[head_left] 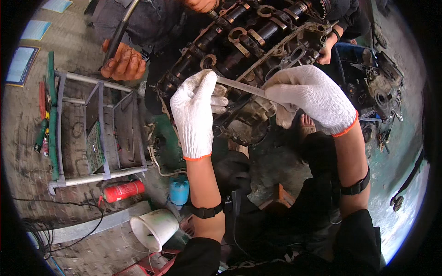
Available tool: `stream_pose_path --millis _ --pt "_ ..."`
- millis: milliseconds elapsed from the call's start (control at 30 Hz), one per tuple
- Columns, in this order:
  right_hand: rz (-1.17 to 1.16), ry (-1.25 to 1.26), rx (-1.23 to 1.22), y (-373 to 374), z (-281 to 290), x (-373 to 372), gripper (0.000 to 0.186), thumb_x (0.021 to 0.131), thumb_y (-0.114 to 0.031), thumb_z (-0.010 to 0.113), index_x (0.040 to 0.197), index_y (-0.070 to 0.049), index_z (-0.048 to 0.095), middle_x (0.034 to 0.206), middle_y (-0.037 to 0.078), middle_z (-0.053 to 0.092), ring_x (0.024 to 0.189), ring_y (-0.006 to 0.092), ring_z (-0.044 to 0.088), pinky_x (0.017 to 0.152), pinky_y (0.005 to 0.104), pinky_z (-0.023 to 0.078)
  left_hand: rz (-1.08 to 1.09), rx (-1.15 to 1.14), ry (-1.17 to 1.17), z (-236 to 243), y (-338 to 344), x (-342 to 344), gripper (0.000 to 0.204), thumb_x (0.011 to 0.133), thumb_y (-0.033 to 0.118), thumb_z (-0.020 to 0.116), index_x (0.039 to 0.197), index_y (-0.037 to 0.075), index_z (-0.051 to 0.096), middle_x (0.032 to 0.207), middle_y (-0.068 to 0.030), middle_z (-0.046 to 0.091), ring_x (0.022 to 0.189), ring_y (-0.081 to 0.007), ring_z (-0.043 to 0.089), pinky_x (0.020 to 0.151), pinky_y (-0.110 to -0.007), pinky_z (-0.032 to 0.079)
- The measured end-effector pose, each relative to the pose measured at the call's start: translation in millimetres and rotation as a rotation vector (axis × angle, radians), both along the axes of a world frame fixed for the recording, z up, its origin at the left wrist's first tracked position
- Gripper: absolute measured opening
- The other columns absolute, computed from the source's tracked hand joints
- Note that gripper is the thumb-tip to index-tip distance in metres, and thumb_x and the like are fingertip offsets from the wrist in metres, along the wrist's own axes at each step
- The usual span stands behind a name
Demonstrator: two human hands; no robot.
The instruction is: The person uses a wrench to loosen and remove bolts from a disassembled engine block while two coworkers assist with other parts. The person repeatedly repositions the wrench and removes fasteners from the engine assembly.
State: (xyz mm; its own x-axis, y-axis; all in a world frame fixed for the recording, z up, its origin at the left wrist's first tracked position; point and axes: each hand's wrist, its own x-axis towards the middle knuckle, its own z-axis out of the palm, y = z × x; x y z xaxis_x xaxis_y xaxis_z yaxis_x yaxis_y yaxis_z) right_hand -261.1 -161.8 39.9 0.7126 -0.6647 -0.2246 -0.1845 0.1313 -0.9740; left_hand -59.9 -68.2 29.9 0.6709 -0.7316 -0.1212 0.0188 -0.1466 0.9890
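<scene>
Between my white-gloved hands runs a slim, flat, silvery metal bar (243, 87), tilted slightly down to the right. My left hand (197, 99) pinches its left end between thumb and fingers. My right hand (309, 94) grips the other end. Both ends are hidden in the gloves, so its exact kind does not show. Just beyond and below the bar lies an opened engine (248, 43), dark and oily, with shafts and bearing caps exposed. Whether the bar touches the engine, I cannot tell.
Across the engine, a co-worker's bare hand (123, 62) grips a long-handled tool (120, 34); another person's hand (326, 49) rests at the right side. At left are a metal frame (99, 177), a red fire extinguisher (122, 191), and a white bucket (154, 227). Engine parts (382, 96) lie at right.
</scene>
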Motion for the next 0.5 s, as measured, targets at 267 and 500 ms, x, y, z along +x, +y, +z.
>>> stream_pose_path --millis 267,500 --pt "-0.306 -0.162 0.035 -5 -8 16 0.027 0.093 -0.014 0.063 0.109 0.007 0.069 0.069 0.006 0.068 0.055 0.0117 0.062 0.056 0.0232 0.05 -0.014 -0.025 -0.03 -3 2 0 0.033 0.093 0.021 0.07 0.116 -0.003 0.066 0.081 -0.0106 0.07 0.058 -0.015 0.065 0.051 -0.025 0.051" --pt "0.112 -0.086 0.004 -14 3 -2 0.031 0.096 -0.023 0.061 0.091 0.006 0.07 0.061 0.009 0.067 0.051 0.0169 0.066 0.048 0.0259 0.051 -0.022 -0.019 -0.025 -2 1 1 0.033 0.094 0.02 0.067 0.117 -0.005 0.065 0.084 -0.0114 0.071 0.059 -0.0146 0.067 0.051 -0.024 0.052"
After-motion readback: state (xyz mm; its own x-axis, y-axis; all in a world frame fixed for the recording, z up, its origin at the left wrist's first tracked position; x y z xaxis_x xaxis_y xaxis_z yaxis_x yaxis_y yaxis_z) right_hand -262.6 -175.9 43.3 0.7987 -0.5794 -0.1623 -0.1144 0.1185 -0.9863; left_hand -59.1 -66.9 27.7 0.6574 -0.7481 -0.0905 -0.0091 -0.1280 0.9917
